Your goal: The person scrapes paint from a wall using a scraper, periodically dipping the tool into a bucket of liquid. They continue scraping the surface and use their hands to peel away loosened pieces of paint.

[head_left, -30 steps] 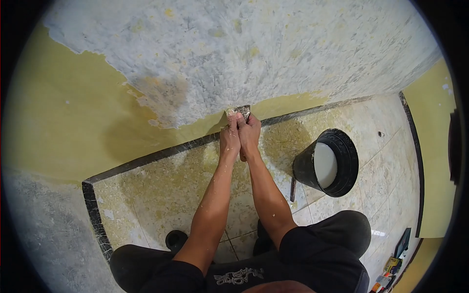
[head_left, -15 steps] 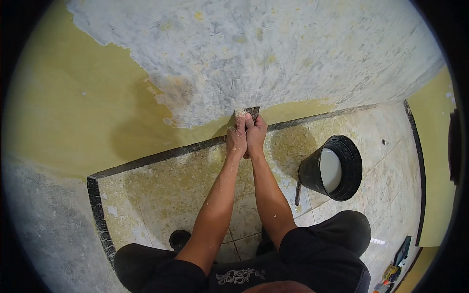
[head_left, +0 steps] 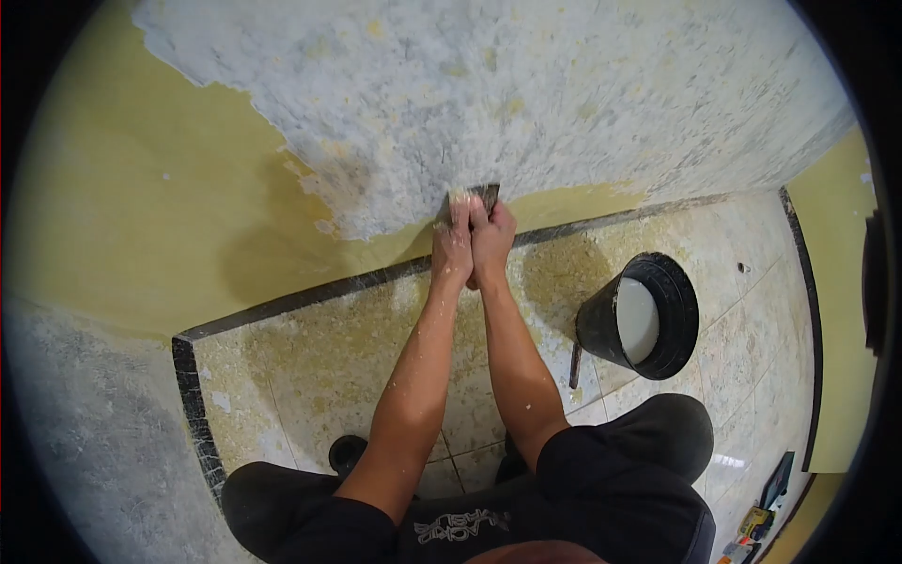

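Note:
Both of my hands are closed together on a flat scraper (head_left: pixel 486 195), its blade against the low part of the wall. My left hand (head_left: pixel 453 242) grips it from the left, its fingers dusted with pale paint flakes. Pressed close beside it, my right hand (head_left: pixel 492 235) grips from the right. The scraper's handle is hidden by my hands. Above the blade the wall (head_left: pixel 413 103) is mottled white and grey, with the coating stripped. Yellow paint (head_left: pixel 583 199) still covers a strip just over the dark baseboard (head_left: pixel 376 279).
A black bucket (head_left: pixel 601 324) holding whitish liquid stands on the floor to my right, with a dark narrow strip (head_left: pixel 575 365) beside it. Paint flakes (head_left: pixel 329 367) litter the tiles. Several small items (head_left: pixel 754 522) lie at the far lower right, by the side wall.
My hands and the scraper have shifted a short way up the wall together. The bucket stays where it was; the view has tilted slightly.

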Motion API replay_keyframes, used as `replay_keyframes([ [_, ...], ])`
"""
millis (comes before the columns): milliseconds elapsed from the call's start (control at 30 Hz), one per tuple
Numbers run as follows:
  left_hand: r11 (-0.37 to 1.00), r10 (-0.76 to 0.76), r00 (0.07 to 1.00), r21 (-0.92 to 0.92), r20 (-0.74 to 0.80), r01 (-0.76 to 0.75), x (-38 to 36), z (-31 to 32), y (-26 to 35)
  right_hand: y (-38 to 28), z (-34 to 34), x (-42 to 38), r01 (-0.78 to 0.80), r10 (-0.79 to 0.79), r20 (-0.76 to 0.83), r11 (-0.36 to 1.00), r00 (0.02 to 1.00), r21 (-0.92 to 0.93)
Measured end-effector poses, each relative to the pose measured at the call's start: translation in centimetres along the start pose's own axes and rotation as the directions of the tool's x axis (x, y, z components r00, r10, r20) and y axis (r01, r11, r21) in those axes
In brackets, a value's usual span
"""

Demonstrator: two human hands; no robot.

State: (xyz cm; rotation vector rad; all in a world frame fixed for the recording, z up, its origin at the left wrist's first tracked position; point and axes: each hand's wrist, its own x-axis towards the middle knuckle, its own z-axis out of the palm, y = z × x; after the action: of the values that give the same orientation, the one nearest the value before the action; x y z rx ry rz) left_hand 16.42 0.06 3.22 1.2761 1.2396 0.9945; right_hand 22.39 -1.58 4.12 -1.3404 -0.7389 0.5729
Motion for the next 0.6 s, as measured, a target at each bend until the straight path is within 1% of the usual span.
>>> replay_keyframes([
  [33,0.983,-0.142,0.989,0.121,0.031,0.137,0.0,0.0,-0.5,1.9,-0.1,-0.1,-0.013,0.014,-0.020,0.999,1.000,0.039],
  [67,0.985,-0.128,0.991,0.117,0.029,0.123,-0.2,0.3,-1.2,3.2,-0.5,-0.2,-0.030,0.033,-0.038,0.997,0.999,0.074],
  [100,0.981,-0.141,0.989,0.137,0.035,0.135,-0.6,0.8,-2.1,3.6,-1.1,-0.7,-0.066,0.068,-0.018,0.995,0.998,0.073],
  [133,0.977,-0.152,0.988,0.160,0.041,0.144,-0.8,1.4,-3.1,3.5,-1.6,-0.8,-0.059,0.061,-0.023,0.995,0.998,0.080],
  [167,0.986,-0.069,0.995,0.147,-0.076,0.079,-1.0,2.4,-4.1,3.5,-1.9,-0.9,-0.118,0.117,0.014,0.986,0.993,0.119],
  [200,0.986,-0.067,0.995,0.149,-0.072,0.077,-1.0,2.4,-3.8,3.6,-2.4,-0.9,-0.182,0.175,0.055,0.972,0.983,0.149],
  [233,0.986,-0.140,0.989,0.098,0.036,0.136,-1.1,2.4,-3.6,4.7,-2.7,-0.3,-0.196,0.192,0.056,0.978,0.980,0.075],
  [267,0.978,-0.205,0.968,0.052,0.146,0.200,-1.1,2.2,-3.3,5.3,-2.8,-0.3,-0.197,0.193,0.054,0.978,0.980,0.072],
  [300,0.947,-0.321,0.918,0.103,0.232,0.305,-0.7,1.7,-2.9,5.3,-2.8,-0.3,-0.190,0.187,0.050,0.981,0.981,0.051],
  [333,0.947,-0.319,0.919,0.103,0.231,0.303,-1.0,2.0,-2.6,5.3,-2.7,-0.1,-0.180,0.179,0.046,0.983,0.983,0.034],
  [400,0.982,-0.188,0.981,-0.008,0.048,0.189,-1.7,2.5,-2.2,4.8,-2.6,0.0,-0.183,0.180,0.052,0.982,0.982,0.056],
  [433,0.980,-0.198,0.979,-0.002,0.050,0.199,-1.8,2.5,-2.3,4.4,-2.6,-0.2,-0.188,0.185,0.058,0.980,0.981,0.069],
  [500,0.991,-0.109,0.993,-0.078,0.038,0.111,-1.7,2.8,-2.7,4.5,-2.6,-0.2,-0.204,0.201,0.052,0.977,0.978,0.061],
  [533,0.989,-0.121,0.992,-0.083,0.039,0.124,-1.6,2.8,-2.9,4.5,-2.7,-0.1,-0.204,0.201,0.054,0.978,0.978,0.055],
  [567,0.976,-0.205,0.973,-0.053,0.102,0.211,-1.3,2.5,-3.1,4.5,-2.8,-0.2,-0.209,0.206,0.057,0.977,0.977,0.045],
  [600,0.957,-0.283,0.945,-0.016,0.163,0.290,-1.0,2.3,-3.2,4.4,-2.7,-0.3,-0.200,0.196,0.061,0.977,0.979,0.074],
])
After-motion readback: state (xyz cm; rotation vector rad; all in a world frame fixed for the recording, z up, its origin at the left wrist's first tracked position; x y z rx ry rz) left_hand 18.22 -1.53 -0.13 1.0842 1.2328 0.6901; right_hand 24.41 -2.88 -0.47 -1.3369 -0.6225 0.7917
